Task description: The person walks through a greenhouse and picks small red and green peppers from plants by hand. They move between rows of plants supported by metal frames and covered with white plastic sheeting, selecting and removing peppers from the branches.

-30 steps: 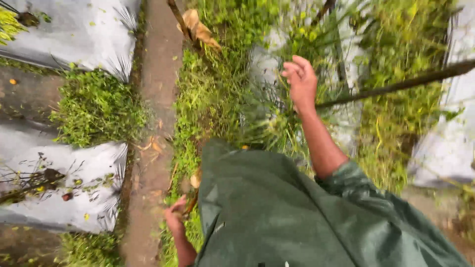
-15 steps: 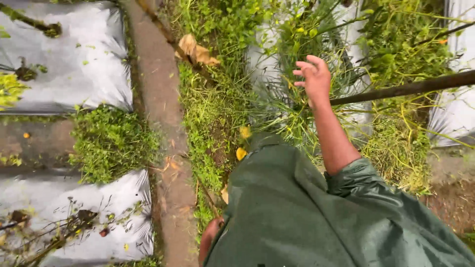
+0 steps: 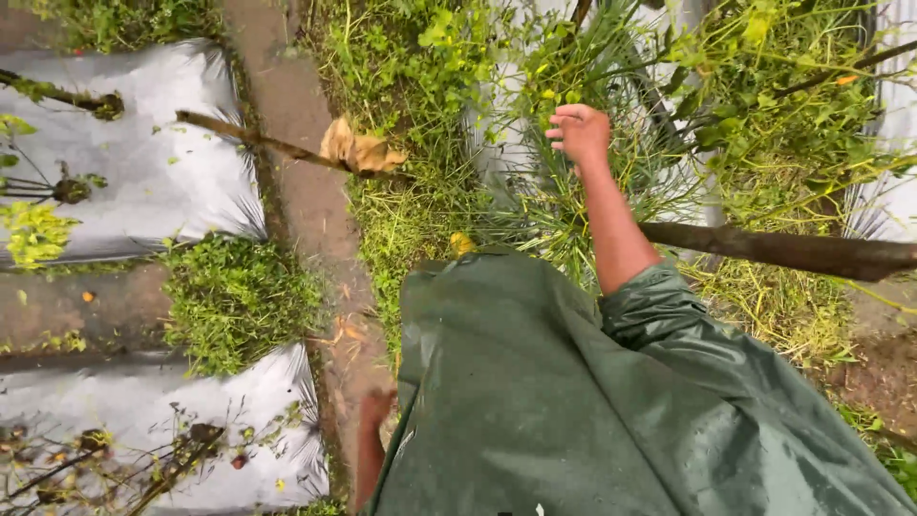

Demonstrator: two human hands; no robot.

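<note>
The right hand point(image 3: 579, 132), raised a second ago with fingers spread, has since been lowered into the grass tuft point(image 3: 559, 205) and curled; whether any blades are gripped cannot be told. The tuft is found directly under and around the hand, against silver mulch sheeting point(image 3: 497, 153). A brown branch point(image 3: 783, 250) lies just behind the forearm. The left hand point(image 3: 371, 411), low beside the green raincoat point(image 3: 573, 401), is mostly hidden, its state untold.

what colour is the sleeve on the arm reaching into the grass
Dark green, wet-looking sleeve, seen in the head view; the right hand is bare.
</note>
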